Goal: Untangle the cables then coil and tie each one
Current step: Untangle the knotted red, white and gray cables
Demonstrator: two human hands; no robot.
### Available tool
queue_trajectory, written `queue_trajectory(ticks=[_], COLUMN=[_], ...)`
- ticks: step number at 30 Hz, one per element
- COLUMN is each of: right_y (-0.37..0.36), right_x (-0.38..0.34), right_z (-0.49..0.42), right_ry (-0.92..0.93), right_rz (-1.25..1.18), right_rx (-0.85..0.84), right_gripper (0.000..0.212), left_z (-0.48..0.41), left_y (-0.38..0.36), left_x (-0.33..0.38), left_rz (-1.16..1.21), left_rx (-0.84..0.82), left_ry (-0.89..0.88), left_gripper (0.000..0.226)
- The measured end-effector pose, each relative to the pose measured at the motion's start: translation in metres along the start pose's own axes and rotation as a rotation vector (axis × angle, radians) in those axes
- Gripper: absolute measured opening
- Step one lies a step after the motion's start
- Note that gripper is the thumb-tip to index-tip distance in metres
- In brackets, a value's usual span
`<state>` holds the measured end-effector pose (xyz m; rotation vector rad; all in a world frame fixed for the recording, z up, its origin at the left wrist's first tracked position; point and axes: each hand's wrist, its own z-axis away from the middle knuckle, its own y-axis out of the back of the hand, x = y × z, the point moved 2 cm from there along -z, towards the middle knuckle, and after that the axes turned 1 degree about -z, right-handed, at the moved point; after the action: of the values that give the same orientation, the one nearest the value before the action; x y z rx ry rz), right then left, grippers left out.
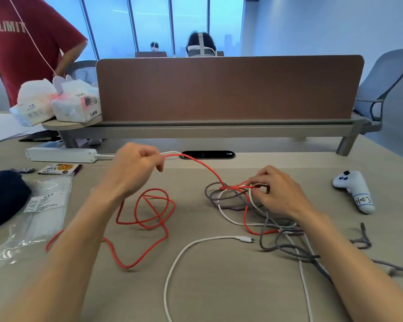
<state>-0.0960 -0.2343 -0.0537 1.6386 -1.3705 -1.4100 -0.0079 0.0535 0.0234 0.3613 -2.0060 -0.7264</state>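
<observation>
Red cable (126, 266) runs from the raised left hand (135, 168), which pinches it, to a tangle of grey and white cables (240, 201) on the surface (219, 287). The right hand (279, 194) grips that tangle with curled fingers.

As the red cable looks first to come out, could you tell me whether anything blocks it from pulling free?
Yes: by the right hand the red cable threads through loops of the grey cable and white cable, which cross it there.
</observation>
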Motion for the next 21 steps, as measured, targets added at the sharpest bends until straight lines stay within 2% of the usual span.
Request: queue_trajectory(ticks=[3,5,7,8,10,12,14,16,19,21], right_y=[0.0,0.001,0.0,-0.001,-0.002,-0.003,-0.003,-0.003,-0.003,-0.004], right_x=[-0.008,-0.013,-0.018,-0.019,-0.023,-0.025,-0.026,-0.027,-0.025,-0.02], right_z=[0.0,0.0,0.001,0.001,0.002,0.003,0.002,0.001,0.001,0.0], right_ry=[0.045,0.067,0.078,0.083,0.097,0.112,0.125,0.134,0.127,0.108], right_rz=[0.002,0.002,0.01,0.013,0.017,0.016,0.02,0.027,0.025,0.025], right_rx=[-0.049,-0.079,-0.096,-0.105,-0.119,-0.112,-0.106,-0.102,-0.09,-0.085], right_gripper=[0.028,0.028,0.027,0.027,0.027,0.027,0.027,0.028,0.027,0.025], left_z=[-0.002,-0.002,0.003,0.007,0.019,0.029,0.037,0.041,0.034,0.024], left_y=[-0.019,-0.029,-0.037,-0.043,-0.06,-0.079,-0.098,-0.11,-0.11,-0.099], left_x=[-0.014,-0.019,-0.018,-0.012,0.007,0.021,0.025,0.023,0.014,0.009], left_rz=[-0.338,-0.484,-0.663,-0.688,-0.589,-0.468,-0.469,-0.577,-0.593,-0.444], left_rx=[-0.151,-0.145,-0.079,-0.042,-0.021,-0.162,-0.28,-0.292,-0.192,-0.11], left_ry=[0.13,0.153,0.078,-0.033,-0.326,-0.472,-0.45,-0.407,-0.431,-0.457], left_gripper=[0.022,0.025,0.053,0.065,0.078,0.069,0.045,0.041,0.036,0.039])
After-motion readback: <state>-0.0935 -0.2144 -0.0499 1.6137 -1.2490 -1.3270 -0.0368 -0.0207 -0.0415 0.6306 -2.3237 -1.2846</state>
